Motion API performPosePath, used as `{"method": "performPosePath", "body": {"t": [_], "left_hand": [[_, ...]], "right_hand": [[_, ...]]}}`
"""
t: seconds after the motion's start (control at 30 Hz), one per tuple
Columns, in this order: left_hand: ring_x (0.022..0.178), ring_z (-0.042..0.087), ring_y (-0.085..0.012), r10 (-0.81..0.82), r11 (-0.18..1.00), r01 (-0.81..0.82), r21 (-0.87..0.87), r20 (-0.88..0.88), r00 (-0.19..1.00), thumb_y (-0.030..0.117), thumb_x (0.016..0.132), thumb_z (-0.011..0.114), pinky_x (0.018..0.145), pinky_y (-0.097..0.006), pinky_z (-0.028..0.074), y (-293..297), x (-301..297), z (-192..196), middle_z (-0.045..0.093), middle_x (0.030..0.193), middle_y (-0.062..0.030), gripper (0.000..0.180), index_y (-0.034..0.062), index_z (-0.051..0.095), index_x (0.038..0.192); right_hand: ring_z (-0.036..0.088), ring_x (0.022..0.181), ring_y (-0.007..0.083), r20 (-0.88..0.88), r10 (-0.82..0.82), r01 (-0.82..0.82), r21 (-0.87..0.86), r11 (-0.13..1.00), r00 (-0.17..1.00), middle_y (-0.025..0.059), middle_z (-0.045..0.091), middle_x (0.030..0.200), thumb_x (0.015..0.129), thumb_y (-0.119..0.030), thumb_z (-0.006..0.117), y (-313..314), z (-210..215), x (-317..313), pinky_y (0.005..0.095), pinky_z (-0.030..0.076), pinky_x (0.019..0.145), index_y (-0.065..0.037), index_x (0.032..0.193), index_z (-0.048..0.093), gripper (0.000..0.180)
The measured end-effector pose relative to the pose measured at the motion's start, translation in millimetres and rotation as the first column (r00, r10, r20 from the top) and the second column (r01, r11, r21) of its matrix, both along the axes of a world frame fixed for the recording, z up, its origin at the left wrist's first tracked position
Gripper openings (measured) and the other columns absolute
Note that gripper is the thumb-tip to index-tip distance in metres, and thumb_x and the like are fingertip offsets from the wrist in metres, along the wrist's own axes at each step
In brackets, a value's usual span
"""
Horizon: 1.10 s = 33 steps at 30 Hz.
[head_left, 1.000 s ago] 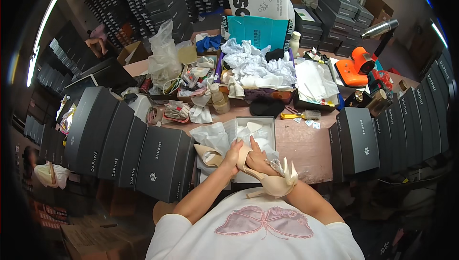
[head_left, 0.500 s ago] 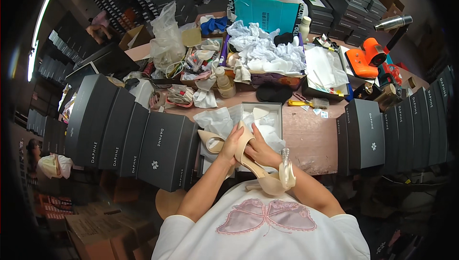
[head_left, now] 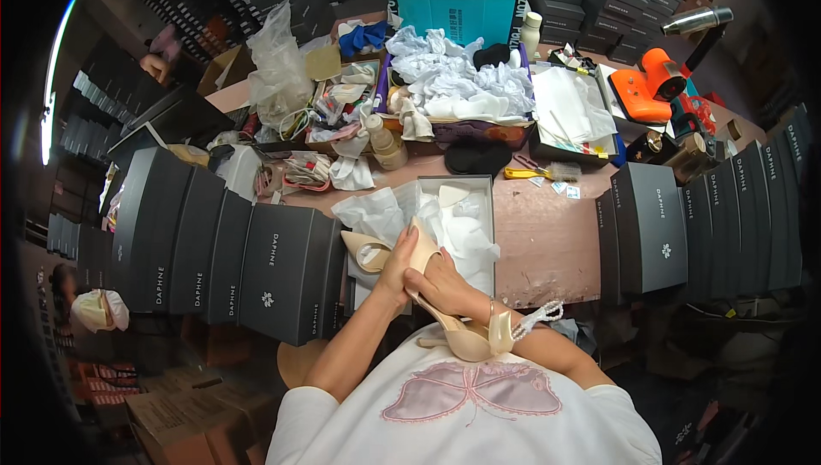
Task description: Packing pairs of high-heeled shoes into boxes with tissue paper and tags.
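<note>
A beige pointed high-heeled shoe (head_left: 468,343) lies between my hands, its toe pointing away from me and its heel end close to my shirt. Closed along the left side of the toe is my left hand (head_left: 397,266). My right hand (head_left: 446,284) grips the same shoe from the right, fingers partly hidden behind it. A strap with a pearl-like string (head_left: 540,318) hangs out over my right forearm. The matching beige shoe (head_left: 363,251) rests left of my left hand, by white tissue paper (head_left: 373,213). An open shoe box (head_left: 484,195) with white paper inside lies just beyond.
Dark grey shoe boxes stand in rows at left (head_left: 288,264) and right (head_left: 652,230). Along the back are a bin of crumpled white paper (head_left: 466,80), a bottle (head_left: 386,147), a yellow-handled brush (head_left: 534,172), a black pad (head_left: 477,158) and an orange device (head_left: 641,93).
The held shoe has tilted and shifted slightly left and nearer me with both hands. Its pearl-like string has swung from upright to lying out to the right. The whole view has shifted slightly.
</note>
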State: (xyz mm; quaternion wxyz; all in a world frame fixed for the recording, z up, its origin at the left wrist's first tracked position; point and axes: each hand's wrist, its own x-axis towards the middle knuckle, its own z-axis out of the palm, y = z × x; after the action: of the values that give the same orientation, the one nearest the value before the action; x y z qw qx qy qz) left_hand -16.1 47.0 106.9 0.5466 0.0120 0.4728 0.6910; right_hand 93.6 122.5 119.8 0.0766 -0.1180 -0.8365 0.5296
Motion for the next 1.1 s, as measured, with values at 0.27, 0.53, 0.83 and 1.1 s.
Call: {"method": "performPosePath", "body": {"t": [0.27, 0.53, 0.83, 1.1], "left_hand": [[0.119, 0.050, -0.0210, 0.161, 0.982, -0.183, 0.052, 0.289, 0.944, 0.048, 0.098, 0.040, 0.098, -0.040, 0.042, -28, 87, 16, 0.050, 0.131, -0.0077, 0.054, 0.0097, 0.039, 0.137], [0.078, 0.064, -0.0244, 0.258, 0.966, -0.258, -0.038, 0.267, 0.929, 0.065, 0.093, 0.032, 0.069, -0.041, 0.055, -13, 56, 4, 0.060, 0.102, -0.0124, 0.069, 0.0070, 0.048, 0.127], [0.082, 0.065, -0.0255, 0.274, 0.960, -0.279, -0.033, 0.333, 0.902, 0.066, 0.092, 0.032, 0.072, -0.040, 0.055, -14, 48, -4, 0.062, 0.102, -0.0125, 0.069, 0.0076, 0.047, 0.126], [0.080, 0.063, -0.0192, 0.253, 0.968, -0.245, -0.064, 0.231, 0.940, 0.045, 0.098, 0.043, 0.068, -0.036, 0.055, 0, 68, -6, 0.056, 0.107, -0.0075, 0.046, 0.0086, 0.046, 0.126]], "right_hand": [[0.046, 0.115, 0.0408, -0.176, 0.327, -0.361, -0.228, 0.904, 0.929, 0.0286, 0.053, 0.114, 0.097, -0.039, 0.042, 48, 43, 37, 0.0462, 0.026, 0.107, -0.001, 0.123, 0.055, 0.047], [0.068, 0.081, 0.0322, 0.265, 0.119, -0.257, 0.582, 0.771, 0.957, 0.0188, 0.068, 0.089, 0.082, -0.009, 0.058, 171, -89, -70, 0.0398, 0.054, 0.068, -0.003, 0.100, 0.066, 0.021], [0.064, 0.066, 0.0271, -0.077, -0.041, 0.066, 0.354, 0.933, 0.996, 0.0120, 0.063, 0.074, 0.082, -0.011, 0.063, 176, -23, -45, 0.0367, 0.049, 0.058, -0.002, 0.083, 0.066, 0.009], [0.064, 0.074, 0.0255, 0.006, 0.211, -0.208, 0.200, 0.957, 0.977, 0.0088, 0.066, 0.086, 0.078, -0.010, 0.069, 98, -23, 9, 0.0331, 0.051, 0.065, -0.006, 0.095, 0.068, 0.018]]}}
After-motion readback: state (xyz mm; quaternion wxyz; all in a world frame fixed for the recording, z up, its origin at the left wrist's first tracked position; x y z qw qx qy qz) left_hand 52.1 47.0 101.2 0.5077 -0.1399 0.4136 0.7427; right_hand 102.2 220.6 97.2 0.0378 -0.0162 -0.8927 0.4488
